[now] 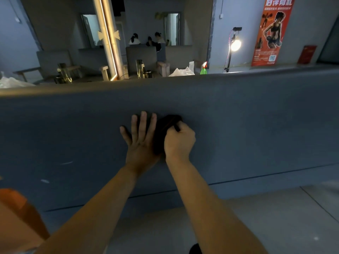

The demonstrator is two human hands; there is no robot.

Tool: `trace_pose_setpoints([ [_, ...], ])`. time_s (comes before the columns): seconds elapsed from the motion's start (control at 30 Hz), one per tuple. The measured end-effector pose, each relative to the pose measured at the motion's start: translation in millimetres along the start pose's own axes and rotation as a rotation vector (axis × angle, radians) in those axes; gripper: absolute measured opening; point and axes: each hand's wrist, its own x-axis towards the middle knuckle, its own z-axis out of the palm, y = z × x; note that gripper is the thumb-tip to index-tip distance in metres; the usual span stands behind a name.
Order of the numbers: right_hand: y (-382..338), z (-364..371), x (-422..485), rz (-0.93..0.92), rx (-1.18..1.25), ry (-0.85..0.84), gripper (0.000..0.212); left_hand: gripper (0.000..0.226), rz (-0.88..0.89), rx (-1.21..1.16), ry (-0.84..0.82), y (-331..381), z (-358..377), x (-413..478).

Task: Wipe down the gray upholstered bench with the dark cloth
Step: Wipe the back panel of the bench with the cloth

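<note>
The gray upholstered bench (238, 125) fills the middle of the head view from left to right. A dark cloth (166, 127) lies bunched on its surface near the centre. My right hand (178, 142) grips the cloth with curled fingers. My left hand (141, 136) lies flat beside it, fingers straight and spread, palm pressing on the bench and touching the cloth's left edge. Part of the cloth is hidden under both hands.
Beyond the bench's far edge stand a green spray bottle (203, 69), white plastic bags (181, 72) and a lamp on a stand (234, 45). Several people sit further back. An orange object (20, 204) is at the lower left. Pale floor (275, 217) lies below the bench.
</note>
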Motion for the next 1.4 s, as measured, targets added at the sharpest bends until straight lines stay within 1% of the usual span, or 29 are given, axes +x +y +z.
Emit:
trace_pose_setpoints([
  [0.1,6,-22,25,0.005,0.084,0.205,0.024,0.094,-0.004,-0.007,-0.023,-3,0,-2],
  [0.17,8,-32,37,0.035,0.143,0.306,0.026,0.092,-0.010,-0.005,-0.014,-4,0,-3],
  [0.2,8,-34,41,0.048,0.177,0.334,0.026,0.092,-0.008,-0.003,-0.011,-4,1,-3],
  [0.3,6,-22,41,0.056,0.229,0.347,0.027,0.094,-0.003,-0.005,-0.008,-2,2,-2],
  [0.37,5,-2,31,0.027,0.184,0.324,0.023,0.095,0.002,-0.017,-0.007,-3,3,-1],
  [0.5,12,33,0,0.045,0.080,0.132,0.017,0.098,0.037,0.009,0.015,-7,6,-2],
  [0.6,12,25,-7,0.035,0.058,-0.012,0.018,0.101,0.029,0.006,0.029,-9,9,0],
  [0.63,12,18,-3,0.040,0.054,-0.052,0.022,0.104,0.028,0.009,0.023,-8,8,1],
  [0.67,10,9,2,0.024,0.042,-0.058,0.027,0.105,0.031,0.013,0.014,-7,6,1],
  [0.7,7,-1,7,-0.002,0.035,-0.013,0.029,0.105,0.033,0.010,0.008,-7,5,1],
  [0.77,2,-24,24,-0.016,0.115,0.201,0.023,0.102,0.020,-0.008,0.010,-7,2,-1],
  [0.83,0,-41,44,0.055,0.237,0.379,0.022,0.100,0.005,-0.003,0.034,-4,1,-4],
  [0.9,-1,-45,55,0.122,0.274,0.404,0.023,0.097,0.009,0.002,0.041,-3,2,-4],
  [0.97,0,-29,52,0.117,0.264,0.372,0.025,0.095,0.008,-0.001,0.023,-4,4,-2],
  [1.03,4,-2,35,0.091,0.196,0.293,0.029,0.097,0.012,-0.021,-0.015,-4,4,-1],
  [1.07,6,12,22,0.085,0.145,0.225,0.031,0.098,0.019,-0.033,-0.030,-5,3,-1],
  [1.13,8,30,-3,0.085,0.092,0.067,0.027,0.097,0.036,-0.052,-0.058,-8,0,0],
  [1.2,12,32,-17,0.076,0.086,-0.033,0.022,0.098,0.032,-0.050,-0.110,-7,-4,-1],
  [1.27,9,24,-23,0.073,0.045,-0.119,0.022,0.101,0.021,-0.052,-0.118,-4,-8,-4],
  [1.4,-5,2,-20,0.101,-0.028,-0.226,0.034,0.103,0.010,-0.083,-0.097,5,-18,-12],
])
